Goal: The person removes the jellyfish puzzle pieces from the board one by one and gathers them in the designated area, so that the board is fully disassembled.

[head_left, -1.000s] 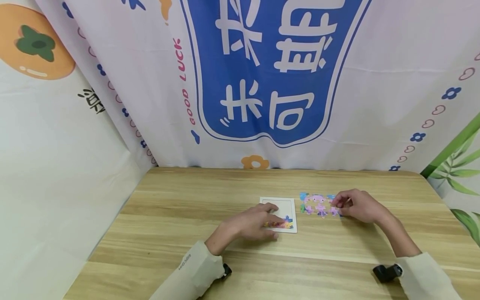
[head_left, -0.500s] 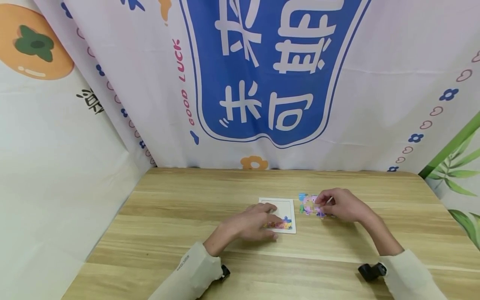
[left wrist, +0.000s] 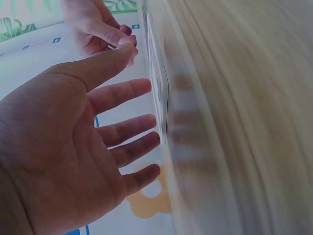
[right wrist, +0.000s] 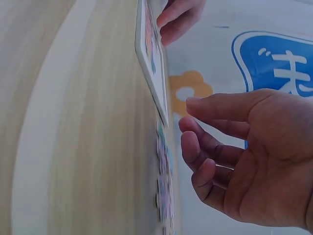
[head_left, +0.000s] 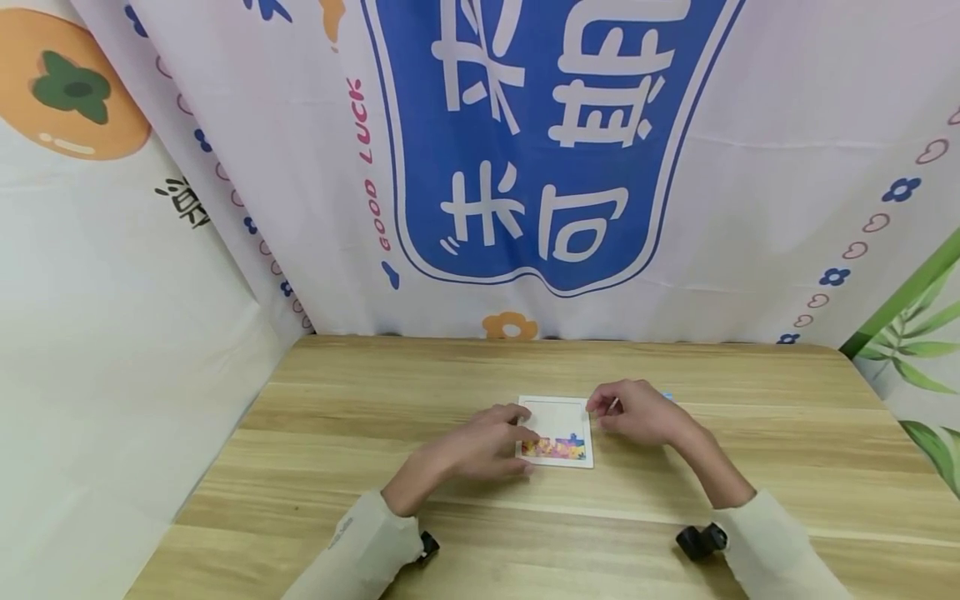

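Note:
A white puzzle tray point(head_left: 556, 419) lies on the table, with colourful joined pieces point(head_left: 558, 448) along its near side. My left hand point(head_left: 483, 442) is at the tray's left edge, fingers spread and relaxed. In the left wrist view its fingertips point(left wrist: 150, 138) are close to the tray; contact is unclear. My right hand point(head_left: 636, 412) hovers at the tray's right edge, above loose jigsaw pieces point(right wrist: 164, 178). Its fingers are loosely curled, with a gap between thumb and forefinger and no piece visible there. The head view shows only a blue bit of those pieces point(head_left: 667, 396).
The wooden table point(head_left: 360, 433) ends at a printed curtain point(head_left: 330, 250) behind the tray. A black wrist camera point(head_left: 701, 542) sits under the right sleeve point(head_left: 772, 542), and another point(head_left: 427, 546) by the left sleeve.
My right hand has moved left across the loose pieces to the tray's right edge, now covering most of them. My left hand has shifted slightly left, uncovering more of the joined pieces.

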{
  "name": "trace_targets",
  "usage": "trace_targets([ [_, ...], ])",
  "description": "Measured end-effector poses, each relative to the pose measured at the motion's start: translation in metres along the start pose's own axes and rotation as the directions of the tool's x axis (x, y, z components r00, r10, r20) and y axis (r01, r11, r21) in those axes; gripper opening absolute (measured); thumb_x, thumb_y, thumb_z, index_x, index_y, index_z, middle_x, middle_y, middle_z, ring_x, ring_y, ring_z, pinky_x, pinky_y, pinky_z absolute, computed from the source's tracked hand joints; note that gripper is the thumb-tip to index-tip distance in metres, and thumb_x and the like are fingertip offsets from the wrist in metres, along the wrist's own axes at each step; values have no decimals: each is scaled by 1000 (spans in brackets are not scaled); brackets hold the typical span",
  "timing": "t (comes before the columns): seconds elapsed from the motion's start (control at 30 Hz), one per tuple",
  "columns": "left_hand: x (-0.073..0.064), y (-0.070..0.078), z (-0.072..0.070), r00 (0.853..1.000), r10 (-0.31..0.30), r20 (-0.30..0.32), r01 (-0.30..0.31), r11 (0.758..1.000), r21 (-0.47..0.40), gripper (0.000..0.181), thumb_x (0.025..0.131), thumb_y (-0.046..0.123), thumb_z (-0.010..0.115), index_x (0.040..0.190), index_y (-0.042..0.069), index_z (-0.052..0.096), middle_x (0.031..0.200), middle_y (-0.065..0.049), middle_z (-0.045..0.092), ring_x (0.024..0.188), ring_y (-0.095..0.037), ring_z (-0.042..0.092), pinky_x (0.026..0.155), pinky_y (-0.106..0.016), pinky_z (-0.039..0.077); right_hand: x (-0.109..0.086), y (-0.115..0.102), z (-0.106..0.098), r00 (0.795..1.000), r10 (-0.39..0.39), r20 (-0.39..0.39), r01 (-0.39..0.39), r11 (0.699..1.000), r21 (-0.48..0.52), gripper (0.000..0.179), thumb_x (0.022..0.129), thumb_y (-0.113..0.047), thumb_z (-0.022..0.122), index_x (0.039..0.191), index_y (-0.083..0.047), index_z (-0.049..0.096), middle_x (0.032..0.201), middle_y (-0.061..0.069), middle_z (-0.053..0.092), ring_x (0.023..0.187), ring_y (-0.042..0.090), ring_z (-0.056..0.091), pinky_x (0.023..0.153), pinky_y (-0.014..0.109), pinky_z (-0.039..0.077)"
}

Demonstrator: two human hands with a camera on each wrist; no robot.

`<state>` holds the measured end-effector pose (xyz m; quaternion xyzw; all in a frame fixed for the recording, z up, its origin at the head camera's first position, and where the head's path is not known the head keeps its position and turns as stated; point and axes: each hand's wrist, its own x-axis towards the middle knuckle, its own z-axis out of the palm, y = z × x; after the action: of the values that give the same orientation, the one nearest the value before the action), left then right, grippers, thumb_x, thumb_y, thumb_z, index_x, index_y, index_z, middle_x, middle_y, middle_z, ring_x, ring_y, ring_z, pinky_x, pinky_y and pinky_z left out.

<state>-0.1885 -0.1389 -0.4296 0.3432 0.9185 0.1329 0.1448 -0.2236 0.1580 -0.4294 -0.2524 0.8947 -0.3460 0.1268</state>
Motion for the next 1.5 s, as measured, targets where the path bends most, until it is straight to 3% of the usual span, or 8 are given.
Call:
trace_targets([
  [0.17,-11,-6,0,1000,13,-16,-13,1000,20,46,105,37,72,145,14,69,163,-13,50,153,-31,48,126,-50,42,6,-9,8,1000,-12,7,12,1000,23,12,95,-3,74,106,-5,76,91,0,71,82,11,61,74,25,52],
  [0.5,-27,-9,0,1000,10,11,-10,1000,8,51,105,39,71,150,18,64,167,-11,48,156,-30,45,128,-50,39,17,-20,24,999,-9,48,7,999,48,10,96,-2,74,106,-5,76,95,2,71,84,12,61,75,25,54],
  [0.77,-35,-11,4,998,59,11,-60,998,21,52,103,38,73,150,15,65,167,-9,47,156,-29,45,129,-48,39,23,-31,36,996,2,94,-8,998,67,15,93,0,75,107,-5,76,97,1,73,82,12,62,75,26,55],
  [1.17,-35,-10,6,998,61,34,-61,998,-6,50,104,35,72,150,14,65,166,-5,50,155,-25,45,127,-47,42,34,-44,57,996,-48,80,47,999,22,19,87,2,80,103,-7,77,93,1,75,81,9,61,74,24,53],
  [1.33,-33,-11,6,997,65,35,-64,998,-15,50,105,35,72,149,14,65,167,-5,49,156,-26,44,127,-48,42,33,-44,61,999,-18,48,17,1000,15,24,82,7,81,99,-10,76,91,0,73,79,9,61,72,23,53],
  [1.5,-32,-12,7,997,63,35,-62,998,-19,49,105,35,72,149,14,66,167,-4,49,156,-26,44,128,-48,41,32,-43,63,999,14,39,-15,999,39,29,82,8,81,105,-8,73,90,1,69,79,12,61,73,25,53],
])
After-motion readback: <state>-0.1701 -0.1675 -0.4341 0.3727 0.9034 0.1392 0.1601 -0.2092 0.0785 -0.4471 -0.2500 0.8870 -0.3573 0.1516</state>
